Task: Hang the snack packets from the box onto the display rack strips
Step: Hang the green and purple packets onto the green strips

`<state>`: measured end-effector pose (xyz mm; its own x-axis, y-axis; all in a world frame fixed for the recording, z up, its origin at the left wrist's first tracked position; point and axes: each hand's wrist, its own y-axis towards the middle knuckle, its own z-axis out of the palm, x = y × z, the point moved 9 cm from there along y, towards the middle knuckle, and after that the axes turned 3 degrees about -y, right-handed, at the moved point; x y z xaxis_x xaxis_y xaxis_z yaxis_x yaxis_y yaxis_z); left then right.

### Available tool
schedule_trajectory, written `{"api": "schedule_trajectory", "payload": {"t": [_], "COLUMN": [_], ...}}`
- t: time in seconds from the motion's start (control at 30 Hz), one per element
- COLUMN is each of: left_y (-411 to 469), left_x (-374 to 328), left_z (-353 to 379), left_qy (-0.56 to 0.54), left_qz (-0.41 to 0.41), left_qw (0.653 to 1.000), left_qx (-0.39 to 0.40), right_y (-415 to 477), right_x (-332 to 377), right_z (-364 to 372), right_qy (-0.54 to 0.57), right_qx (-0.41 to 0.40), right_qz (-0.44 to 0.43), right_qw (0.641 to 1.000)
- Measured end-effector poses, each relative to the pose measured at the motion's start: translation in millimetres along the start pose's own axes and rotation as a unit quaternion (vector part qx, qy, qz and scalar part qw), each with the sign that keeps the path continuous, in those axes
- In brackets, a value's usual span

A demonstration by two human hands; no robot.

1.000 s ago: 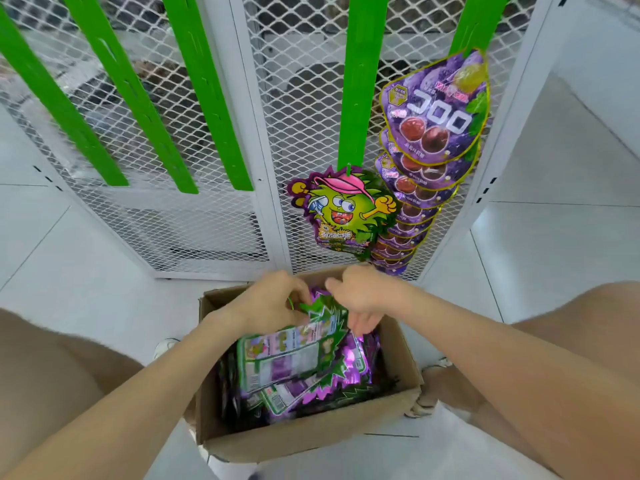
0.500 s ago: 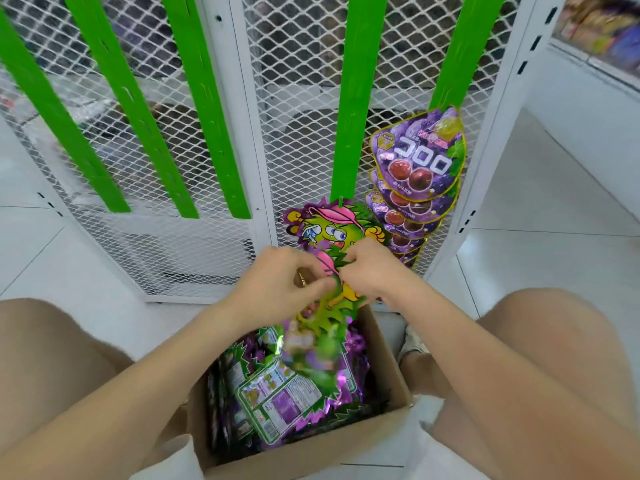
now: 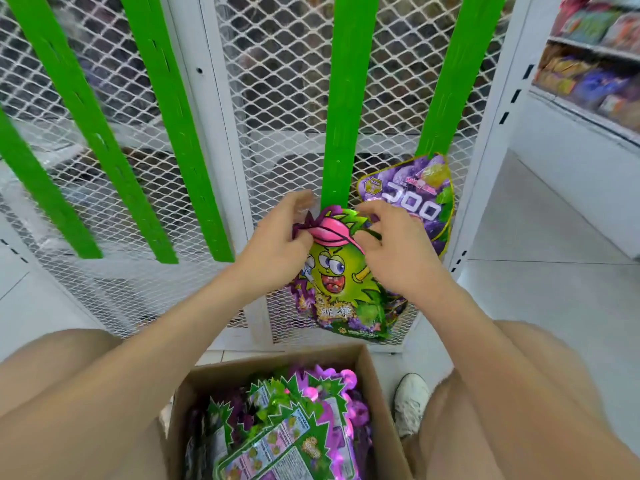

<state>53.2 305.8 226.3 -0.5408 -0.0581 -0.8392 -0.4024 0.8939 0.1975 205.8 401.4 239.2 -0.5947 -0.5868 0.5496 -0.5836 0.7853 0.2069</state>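
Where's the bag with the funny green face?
Head view, centre: the green-face bag is held by the left hand and right hand at the bottom of a green strip, left of the purple packets, above the box.

Both arms are bare from the wrist to the frame's edge, with no sleeve in view: the left forearm (image 3: 162, 337) leads up to the left hand (image 3: 277, 251), the right forearm (image 3: 460, 327) to the right hand (image 3: 394, 258). The left thigh (image 3: 41, 368) and the right thigh (image 3: 588, 393) are bare too, the right one smeared by motion blur. One foot wears a white shoe (image 3: 410, 403), probably a sneaker, with a rounded toe and greyish scuffing; its fastening is too soft to make out.
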Motion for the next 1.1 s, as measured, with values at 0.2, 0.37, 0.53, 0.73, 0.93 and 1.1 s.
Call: {"api": "schedule_trajectory", "payload": {"t": [0.2,0.37,0.53,0.73,0.93,1.1], "left_y": [24,26,22,11,6,7], "left_x": [-12,-14,-10,-17,-22,-21], "left_z": [2,-1,-14,-17,-13,-7], "left_qy": [-0.092,-0.119,-0.124,-0.122,-0.148,-0.178], "left_qz": [-0.011,0.007,-0.027,-0.042,-0.055,-0.073], "left_qw": [0.995,0.992,0.991,0.992,0.986,0.978], "left_qx": [-0.046,-0.029,-0.048,-0.005,0.058,0.082], "right_y": [12,6,-1,-7,-7,-6], "right_x": [14,10,17,23,22,20], "right_z": [10,-3,-26,-34,-35,-36], "right_qy": [0.005,0.030,0.037,0.067,0.097,0.125], "right_qx": [-0.024,-0.066,-0.112,-0.151,-0.179,-0.191], "right_qz": [-0.032,0.000,0.005,-0.011,0.002,0.005], "right_qw": [0.999,0.997,0.993,0.986,0.979,0.974]}}
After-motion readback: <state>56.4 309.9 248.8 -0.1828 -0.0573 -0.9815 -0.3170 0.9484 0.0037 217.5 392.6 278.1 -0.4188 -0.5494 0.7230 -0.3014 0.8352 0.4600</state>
